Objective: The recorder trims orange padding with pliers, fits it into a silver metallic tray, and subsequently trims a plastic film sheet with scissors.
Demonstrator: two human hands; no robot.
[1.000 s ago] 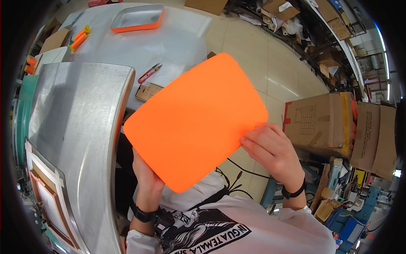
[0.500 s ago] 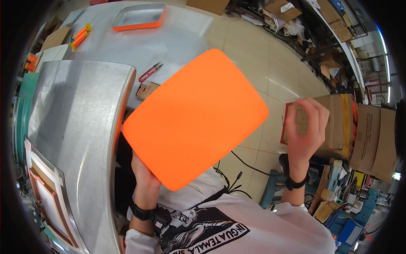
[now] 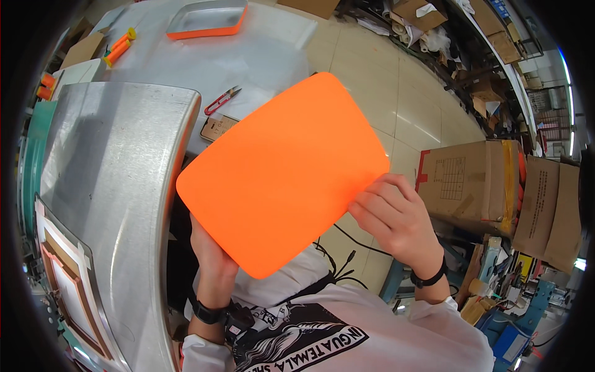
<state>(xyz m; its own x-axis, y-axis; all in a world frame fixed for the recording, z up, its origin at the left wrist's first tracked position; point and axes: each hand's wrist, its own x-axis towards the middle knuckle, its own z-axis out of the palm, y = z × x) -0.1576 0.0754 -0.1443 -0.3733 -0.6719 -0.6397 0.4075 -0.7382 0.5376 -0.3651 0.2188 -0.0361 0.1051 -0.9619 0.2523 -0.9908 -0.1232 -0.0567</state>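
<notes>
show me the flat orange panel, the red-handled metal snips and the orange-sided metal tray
Flat orange rounded panel (image 3: 285, 175): head view, middle of its face.
Red-handled metal snips (image 3: 218, 103): head view, red handle.
Orange-sided metal tray (image 3: 207, 32): head view, orange side wall.

Two grips are showing, one left grip (image 3: 211, 248) and one right grip (image 3: 393, 217), along with two black wristbands (image 3: 429, 277), one white printed shirt (image 3: 396, 332) and one orange panel (image 3: 282, 177). One bench (image 3: 141, 23) is carrying one orange-sided tray (image 3: 207, 32), one pair of red-handled snips (image 3: 217, 103), one phone (image 3: 215, 128) and some yellow-and-orange pieces (image 3: 118, 53) that are looking too small to count surely. One metal platform (image 3: 118, 161) and one yellow-taped cardboard box (image 3: 468, 180) are also showing, while the other cardboard boxes (image 3: 418, 13) are crowding too closely for an exact number, and several black cables (image 3: 351, 255) are overlapping.
</notes>
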